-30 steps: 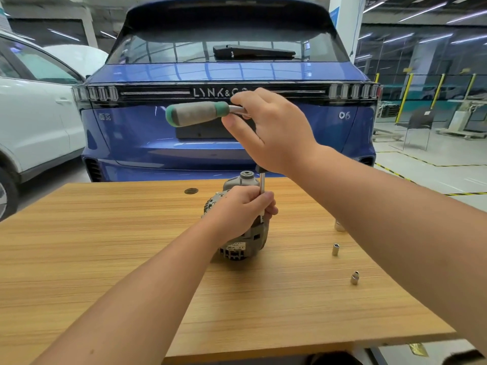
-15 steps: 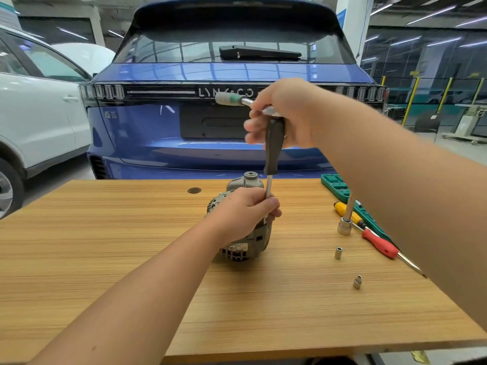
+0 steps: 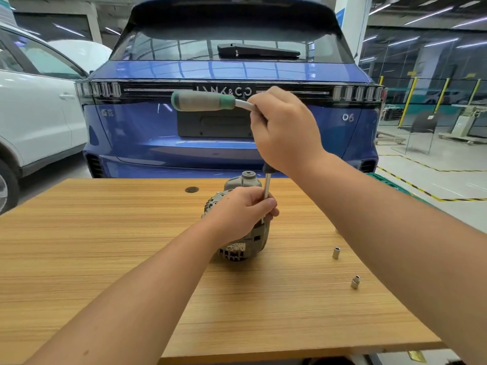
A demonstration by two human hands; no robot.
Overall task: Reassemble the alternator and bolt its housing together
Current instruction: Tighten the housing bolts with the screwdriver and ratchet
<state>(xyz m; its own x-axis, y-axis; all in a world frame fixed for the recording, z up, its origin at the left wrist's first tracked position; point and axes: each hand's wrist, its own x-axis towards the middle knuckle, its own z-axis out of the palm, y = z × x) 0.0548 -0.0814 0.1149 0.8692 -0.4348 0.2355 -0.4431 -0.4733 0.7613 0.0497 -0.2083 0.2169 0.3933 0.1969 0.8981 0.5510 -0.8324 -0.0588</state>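
**Ratchet upright over the alternator on the bench**

From the head camera we see the alternator [image 3: 238,233] standing on the wooden table [image 3: 105,259], near the middle of its far half. Our left hand [image 3: 241,210] wraps over the top of the housing, its fingers curled round the body and steadying the thin steel extension shaft [image 3: 266,191] that runs down beside the thumb. Where the shaft's lower end meets the housing is hidden behind the fingers.

Our right hand [image 3: 283,130] is raised well above the alternator and grips the head end of the ratchet [image 3: 208,101], fingers closed round it. The grey and green handle sticks out to the left, roughly level, while the extension drops straight down from under the palm.

To the right of the alternator, 2 small sockets lie on the table: a nearer socket [image 3: 355,282] and a farther socket [image 3: 336,252], apart from each other and from the housing.

Beyond the table stands a blue car [image 3: 158,133], tail toward us, with a white car [image 3: 34,114] at the left.
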